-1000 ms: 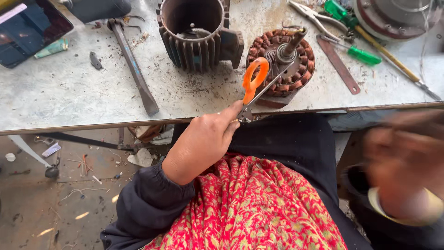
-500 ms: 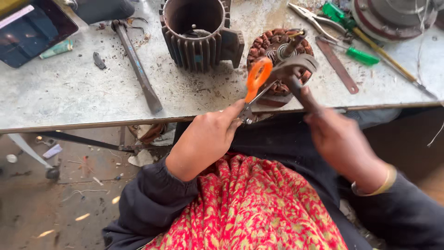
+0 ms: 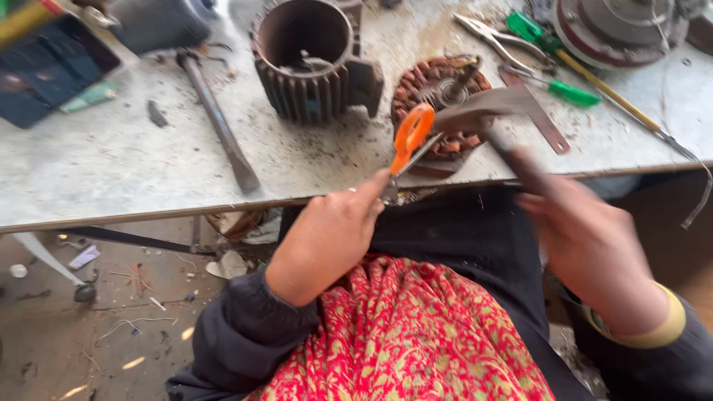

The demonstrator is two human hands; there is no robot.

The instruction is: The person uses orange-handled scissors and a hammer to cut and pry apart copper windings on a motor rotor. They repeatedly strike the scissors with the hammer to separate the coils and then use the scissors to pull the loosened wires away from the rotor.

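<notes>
The right hand (image 3: pixel 594 245) has now reached the copper-wound stator (image 3: pixel 438 104), fingers blurred, I cannot tell their grip, while the left hand (image 3: pixel 327 238) pinches orange-handled scissors (image 3: pixel 411 137).

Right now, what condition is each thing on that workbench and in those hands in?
Left hand: closed around scissors.
Scissors: orange-handled, held, tip toward the winding.
Right hand: blurred, gripping a dark tool.
Copper winding: lying bare on table.
Motor housing: empty, open end visible.
Hammer: lying flat, untouched.
</notes>
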